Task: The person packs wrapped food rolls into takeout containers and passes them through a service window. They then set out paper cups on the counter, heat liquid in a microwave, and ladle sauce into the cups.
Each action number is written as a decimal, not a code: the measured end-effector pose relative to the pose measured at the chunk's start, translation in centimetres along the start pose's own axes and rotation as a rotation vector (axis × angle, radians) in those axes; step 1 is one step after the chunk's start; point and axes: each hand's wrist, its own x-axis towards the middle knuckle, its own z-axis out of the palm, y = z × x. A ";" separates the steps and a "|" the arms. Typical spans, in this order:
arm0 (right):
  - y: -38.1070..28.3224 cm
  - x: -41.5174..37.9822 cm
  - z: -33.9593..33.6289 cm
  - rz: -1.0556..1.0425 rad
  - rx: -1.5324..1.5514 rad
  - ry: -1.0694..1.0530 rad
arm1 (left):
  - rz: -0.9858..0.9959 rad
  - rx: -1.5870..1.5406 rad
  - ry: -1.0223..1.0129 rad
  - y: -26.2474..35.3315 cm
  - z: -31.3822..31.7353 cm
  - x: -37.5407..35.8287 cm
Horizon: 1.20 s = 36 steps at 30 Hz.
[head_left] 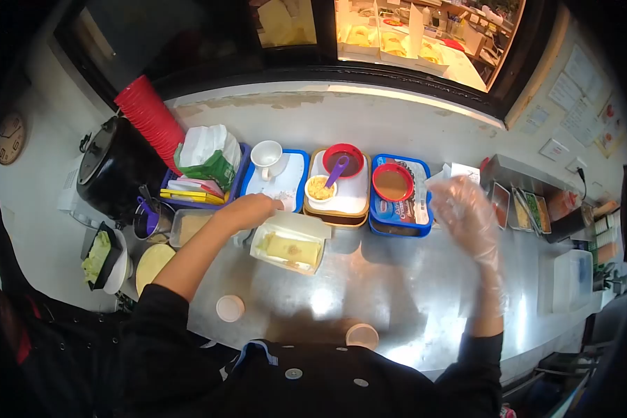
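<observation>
My left hand (254, 210), bare, is over the back left edge of an open white takeaway box (313, 268) holding a pale yellow rolled item (290, 249). Its fingers are pressed together near the box's lid, and whether they grip anything is too small to tell. My right hand (462, 205), in a clear plastic glove, is raised right of a blue-lidded container (400, 224), with blurred fingers. On that container sits a red bowl of brown sauce (393, 182). A white bowl of yellow crumbs (320, 189) with a purple spoon (337, 171) stands behind the box.
Two small round tubs (230, 308) (361, 336) stand near the front edge. Red stacked cups (150, 122), a black pot (122, 167) and a purple basket (242, 177) are at the left. Metal trays (529, 209) and a clear container (572, 280) are at the right. Another person's dark sleeve (70, 348) shows lower left.
</observation>
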 end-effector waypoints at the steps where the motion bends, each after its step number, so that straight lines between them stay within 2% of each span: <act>1: -0.5 -1.1 0.6 0.048 0.092 -0.024 | 0.000 0.003 0.003 -0.5 0.6 0.1; 4: -1.5 -4.0 1.6 0.165 0.182 -0.046 | 0.089 -0.050 0.092 -0.9 1.2 -0.2; 6: -1.3 -5.9 2.3 0.208 0.151 -0.053 | 0.017 -0.130 -0.001 -0.8 0.1 0.0; 9: -1.2 -7.9 2.4 0.308 0.145 -0.067 | 0.062 -0.221 -0.056 -2.2 -0.6 0.2; 10: -1.1 -8.5 2.3 0.369 0.165 -0.079 | 0.115 -0.285 -0.050 -2.7 -0.6 0.2; 14: 0.5 -12.1 2.7 0.406 0.069 -0.029 | 0.147 -0.387 -0.027 -3.1 -0.7 -0.6; 15: 0.7 -12.9 2.5 0.476 0.091 -0.045 | 0.122 -0.435 -0.034 -2.3 -1.7 -1.4; 16: 1.0 -13.5 2.2 0.543 0.111 -0.052 | 0.103 -0.477 -0.034 -1.4 -3.1 -2.0; 22: 1.7 -16.2 1.5 0.646 0.144 0.036 | 0.079 -0.619 0.141 5.0 -13.6 -3.0; 25: 1.8 -16.5 0.8 0.641 0.064 0.039 | 0.163 -0.915 0.291 8.5 -19.5 -0.6; 28: 2.4 -16.9 0.6 0.595 0.069 0.116 | 0.269 -0.865 0.401 12.0 -25.8 3.4; 30: 2.8 -17.4 0.5 0.631 0.046 0.132 | 0.246 -0.860 0.499 14.7 -29.5 7.1; 31: 3.1 -17.6 0.4 0.656 0.022 0.140 | 0.194 -0.761 0.614 15.7 -31.4 9.5; 32: 3.3 -17.6 0.3 0.663 0.020 0.148 | 0.248 -0.727 0.585 16.9 -33.0 11.3; 35: 4.2 -18.2 0.1 0.725 0.067 0.194 | 0.124 -0.726 0.656 20.6 -36.8 17.9; 36: 4.5 -18.6 0.1 0.739 0.076 0.203 | 0.191 -0.809 0.606 21.9 -37.0 19.0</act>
